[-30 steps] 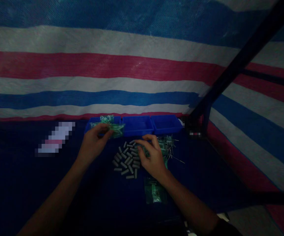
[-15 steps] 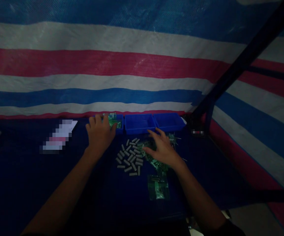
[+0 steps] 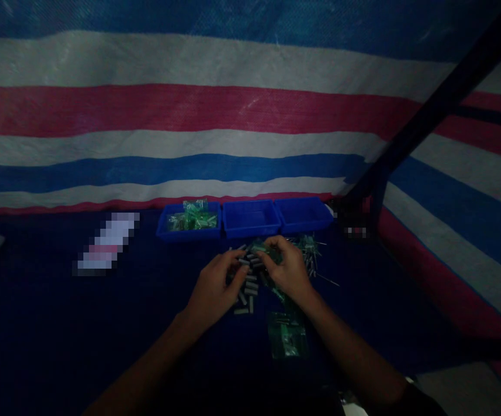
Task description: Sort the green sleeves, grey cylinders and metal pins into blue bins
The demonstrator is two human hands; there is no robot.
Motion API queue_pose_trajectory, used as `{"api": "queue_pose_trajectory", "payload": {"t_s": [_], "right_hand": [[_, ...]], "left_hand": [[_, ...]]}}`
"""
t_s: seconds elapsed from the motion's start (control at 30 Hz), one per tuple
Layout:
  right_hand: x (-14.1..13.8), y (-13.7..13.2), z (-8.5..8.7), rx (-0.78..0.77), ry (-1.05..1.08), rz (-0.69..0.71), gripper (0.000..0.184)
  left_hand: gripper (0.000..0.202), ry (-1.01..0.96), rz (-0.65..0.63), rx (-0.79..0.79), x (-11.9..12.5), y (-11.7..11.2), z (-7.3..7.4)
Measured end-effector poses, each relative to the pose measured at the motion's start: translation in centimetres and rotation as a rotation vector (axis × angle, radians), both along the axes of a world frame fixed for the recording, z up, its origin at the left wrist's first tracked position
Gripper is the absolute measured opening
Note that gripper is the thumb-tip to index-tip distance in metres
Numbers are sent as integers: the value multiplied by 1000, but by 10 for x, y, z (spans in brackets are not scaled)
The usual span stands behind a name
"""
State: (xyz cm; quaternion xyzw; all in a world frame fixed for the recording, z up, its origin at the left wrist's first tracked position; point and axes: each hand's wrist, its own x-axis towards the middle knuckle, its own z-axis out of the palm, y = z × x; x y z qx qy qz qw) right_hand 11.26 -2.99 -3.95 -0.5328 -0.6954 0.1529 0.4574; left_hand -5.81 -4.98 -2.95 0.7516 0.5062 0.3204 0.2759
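Observation:
My left hand (image 3: pixel 215 286) is over the left side of a pile of small grey cylinders (image 3: pixel 251 286), thumb and forefinger apart. One cylinder (image 3: pixel 244 262) shows between those two fingertips; whether they touch it I cannot tell. My right hand (image 3: pixel 288 270) is closed, thumb and fingers pinching a small clear green-tinted plastic bag (image 3: pixel 259 248) just above the pile. More green-tinted bags (image 3: pixel 277 293) lie beneath the right hand, partly hidden by it. Nearer me, a flat clear bag (image 3: pixel 288 338) with thin pieces inside rests on the dark blue table.
Behind the hands stand three blue bins in a row. The left bin (image 3: pixel 189 235) holds filled green bags; the middle bin (image 3: pixel 252 232) and right bin (image 3: pixel 306 226) look bare. Thin metal pins (image 3: pixel 312 260) lie right of my right hand. A blurred-out sheet (image 3: pixel 109 240) lies left.
My left hand has come from the left bin down to the cylinders. My right hand has closed from spread fingers onto a small bag. The view has shifted slightly.

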Motion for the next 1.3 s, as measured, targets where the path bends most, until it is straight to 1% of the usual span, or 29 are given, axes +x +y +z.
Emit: {"api": "queue_pose_trajectory", "payload": {"t_s": [0.07, 0.1, 0.17, 0.2, 0.23, 0.27, 0.33, 0.4, 0.47, 0.5, 0.57, 0.6, 0.67, 0.73, 0.8, 0.87, 0.9, 1.0, 1.03, 1.07, 1.13, 1.23, 1.3], "right_hand": [[-5, -5, 4, 72, 45, 26, 5], [-7, -8, 5, 122, 52, 76, 5], [-12, -15, 9, 215, 28, 210, 10], [-14, -18, 10, 250, -4, 265, 14], [-16, -21, 10, 270, -45, 292, 17], [-18, -24, 10, 278, -88, 285, 19], [-21, -28, 10, 259, -157, 203, 25], [-22, -30, 10, 200, -172, 114, 28], [-21, -28, 12, 108, -125, 84, 25], [-19, -27, 13, 50, -85, 96, 21], [-17, -23, 15, -92, 36, 150, 14], [-17, -21, 15, -174, 113, 182, 17], [-17, -19, 15, -314, 260, 221, 28], [-18, -17, 14, -368, 341, 219, 30], [-19, -18, 12, -326, 318, 200, 28], [-19, -19, 11, -229, 223, 185, 26], [-18, -19, 10, -166, 150, 175, 25], [-16, -20, 7, 35, -95, 159, 30], [-15, -20, 5, 88, -158, 164, 34], [-14, -20, 4, 126, -202, 175, 37], [-14, -20, 1, 162, -239, 209, 45], [-14, -20, -2, 143, -224, 247, 53], [-15, -20, -2, 120, -182, 263, 56]], "left_hand": [[28, -106, -35, -126, 1, -4, 3], [32, -175, -31, -181, 2, -6, 4], [44, -326, 6, -284, 2, -6, 4], [46, -392, 28, -334, 2, -5, 3], [43, -442, 46, -377, 1, -4, 3], [39, -478, 56, -408, 1, -2, 3], [29, -505, 70, -410, -1, 1, 3], [24, -463, 109, -317, -4, 4, 4], [22, -349, 141, -127, -9, 6, 1], [21, -278, 126, -16, -12, 7, -1], [25, -148, 42, 185, -16, 7, -7], [28, -99, -12, 253, -17, 7, -10], [34, -43, -91, 319, -17, 6, -14], [34, -48, -80, 326, -14, 5, -14], [29, -113, 4, 281, -11, 4, -10], [20, -209, 63, 135, -9, 5, -6], [22, -263, 63, 19, -9, 7, -4], [47, -499, 30, -343, -12, 12, -5], [51, -595, 33, -422, -14, 14, -6], [52, -679, 40, -473, -15, 16, -6], [41, -749, 22, -515, -16, 17, -7], [28, -648, -18, -495, -18, 18, -4], [26, -572, 11, -443, -20, 20, -2]]}}
